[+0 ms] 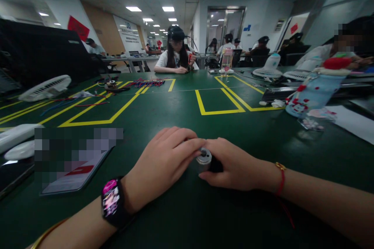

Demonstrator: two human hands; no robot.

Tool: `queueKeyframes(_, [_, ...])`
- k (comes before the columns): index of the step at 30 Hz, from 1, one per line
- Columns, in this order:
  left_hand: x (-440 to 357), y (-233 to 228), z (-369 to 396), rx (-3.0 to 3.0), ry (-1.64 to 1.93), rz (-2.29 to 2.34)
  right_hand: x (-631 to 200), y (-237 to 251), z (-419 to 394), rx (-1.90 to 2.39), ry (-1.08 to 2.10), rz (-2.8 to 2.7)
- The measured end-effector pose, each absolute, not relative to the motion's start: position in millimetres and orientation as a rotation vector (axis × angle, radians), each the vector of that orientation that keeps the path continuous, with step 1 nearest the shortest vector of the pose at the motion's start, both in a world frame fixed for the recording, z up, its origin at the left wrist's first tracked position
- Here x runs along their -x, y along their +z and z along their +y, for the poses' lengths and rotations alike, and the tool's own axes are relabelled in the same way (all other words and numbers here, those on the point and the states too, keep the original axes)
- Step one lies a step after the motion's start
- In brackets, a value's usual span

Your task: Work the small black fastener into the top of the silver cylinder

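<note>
In the middle near part of the table, my right hand [233,163] is wrapped round a small silver metal cylinder [204,159], which looks like a small motor. The cylinder stands roughly upright, with its round end and a dark centre facing up. From the left, my left hand [168,159] reaches over it, fingers curved and close together. Its fingertips touch the top end near the dark centre, and the thumb is hidden. A smartwatch [111,198] is on my left wrist and a red cord bracelet [282,179] on my right.
Left lie a phone-like slab [84,167], a white fan [46,88] and loose wires [149,82]. Yellow tape [222,113] marks the green table [140,120]. At right stand a blue bottle [317,89] and more fans [267,68]. Across sits a person [175,56] holding red wires.
</note>
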State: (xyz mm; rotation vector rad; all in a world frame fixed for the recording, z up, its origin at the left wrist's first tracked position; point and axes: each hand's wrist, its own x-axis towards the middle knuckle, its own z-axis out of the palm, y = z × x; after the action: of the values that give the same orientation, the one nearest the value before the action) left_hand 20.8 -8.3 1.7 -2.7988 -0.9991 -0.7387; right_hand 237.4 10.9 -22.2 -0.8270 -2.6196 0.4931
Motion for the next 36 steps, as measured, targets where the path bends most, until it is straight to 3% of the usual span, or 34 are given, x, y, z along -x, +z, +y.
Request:
queueKeyframes(21, [-18.8, 10.2, -15.7, 2.82, -1.014, -1.144, -238.0, -19.9, 9.1, 0.907, 0.431, -2.663])
queueKeyframes(36, [7.3, 2.9, 5.1, 3.146, -0.447, -1.153, -237.4, -17.6, 10.1, 0.904, 0.482, -2.645])
